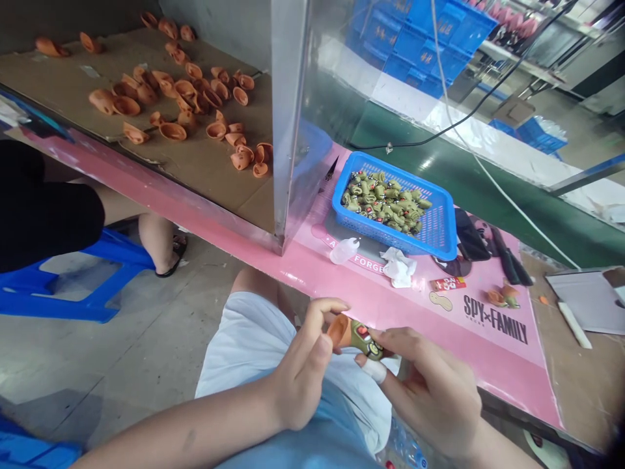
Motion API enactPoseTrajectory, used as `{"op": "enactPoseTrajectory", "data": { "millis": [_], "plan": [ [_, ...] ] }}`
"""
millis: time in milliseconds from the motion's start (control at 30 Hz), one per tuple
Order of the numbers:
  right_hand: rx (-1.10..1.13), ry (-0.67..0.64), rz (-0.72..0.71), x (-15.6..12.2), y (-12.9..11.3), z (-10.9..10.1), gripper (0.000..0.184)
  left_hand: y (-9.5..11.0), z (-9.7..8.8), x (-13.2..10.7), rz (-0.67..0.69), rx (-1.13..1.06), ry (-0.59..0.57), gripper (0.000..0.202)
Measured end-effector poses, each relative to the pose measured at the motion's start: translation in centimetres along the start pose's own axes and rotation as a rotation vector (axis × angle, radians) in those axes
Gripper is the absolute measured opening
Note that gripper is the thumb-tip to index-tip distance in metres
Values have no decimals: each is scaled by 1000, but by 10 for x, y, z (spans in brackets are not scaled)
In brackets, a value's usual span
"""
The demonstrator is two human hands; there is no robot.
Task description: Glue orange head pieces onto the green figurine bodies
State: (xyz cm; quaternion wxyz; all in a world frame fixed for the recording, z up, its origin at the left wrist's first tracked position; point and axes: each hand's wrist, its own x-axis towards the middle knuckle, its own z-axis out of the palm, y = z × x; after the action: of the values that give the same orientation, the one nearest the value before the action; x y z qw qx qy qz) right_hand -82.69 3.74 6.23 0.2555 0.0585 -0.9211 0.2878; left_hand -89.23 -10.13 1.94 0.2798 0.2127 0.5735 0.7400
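Observation:
Above my lap, my left hand pinches an orange hollow cup-shaped piece between thumb and fingers. My right hand, with white tape round one finger, grips a green figurine part with red, black and yellow markings. The two pieces touch end to end; whether they are joined I cannot tell. Past my hands, a blue basket holds many similar green parts. Many orange hollow pieces lie scattered on cardboard inside the metal-framed booth at left.
A small plastic bottle, crumpled tissue and red wrapper lie on the pink mat. More pieces sit at its right. The booth's metal post rises at the left. A seated person's leg shows beyond.

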Motion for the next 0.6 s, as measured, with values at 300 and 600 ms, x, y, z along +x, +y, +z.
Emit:
{"op": "enactPoseTrajectory", "data": {
  "millis": [300, 600],
  "plan": [
    [495, 1, 491, -11, 12, 10, 13, -5, -9, -2, 175, 218, -27, 16],
    [410, -214, 195, -17, 24, -3, 31, 15, -8, 10, -214, -70, -156, 18]
  ]
}}
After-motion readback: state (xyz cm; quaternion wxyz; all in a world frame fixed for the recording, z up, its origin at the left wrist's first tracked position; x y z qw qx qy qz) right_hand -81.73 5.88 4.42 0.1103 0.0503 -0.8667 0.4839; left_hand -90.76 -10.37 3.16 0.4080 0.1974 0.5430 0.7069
